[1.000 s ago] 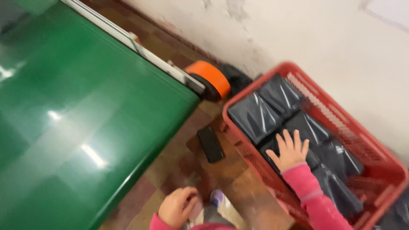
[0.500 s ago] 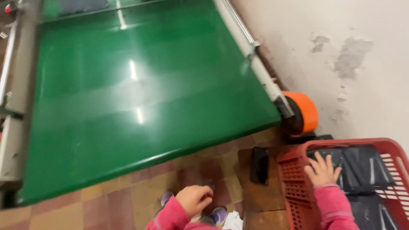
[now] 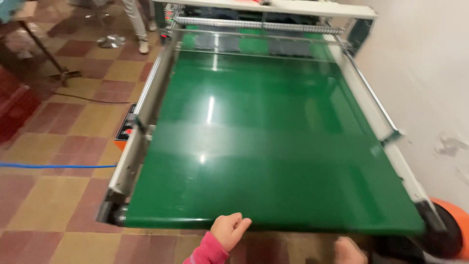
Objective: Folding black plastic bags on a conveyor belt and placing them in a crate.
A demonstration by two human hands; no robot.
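A wide green conveyor belt (image 3: 273, 137) fills the middle of the head view, running away from me to a metal roller frame (image 3: 259, 24) at its far end. My left hand (image 3: 228, 231), in a pink sleeve, is loosely curled with nothing in it, right at the belt's near edge. Only a blurred part of my right hand (image 3: 349, 250) shows at the bottom edge, just below the belt's near end. Its fingers cannot be made out.
An orange round part (image 3: 452, 230) sits at the belt's near right corner against a white wall (image 3: 430, 73). A small orange control box with red buttons (image 3: 124, 133) hangs on the left rail. A blue cable (image 3: 49, 166) crosses the tiled floor. Another person's legs (image 3: 134, 24) stand far left.
The view has swung left and up from a red crate of black packs to the belt. The crate is out of view. My right hand has left the crate.
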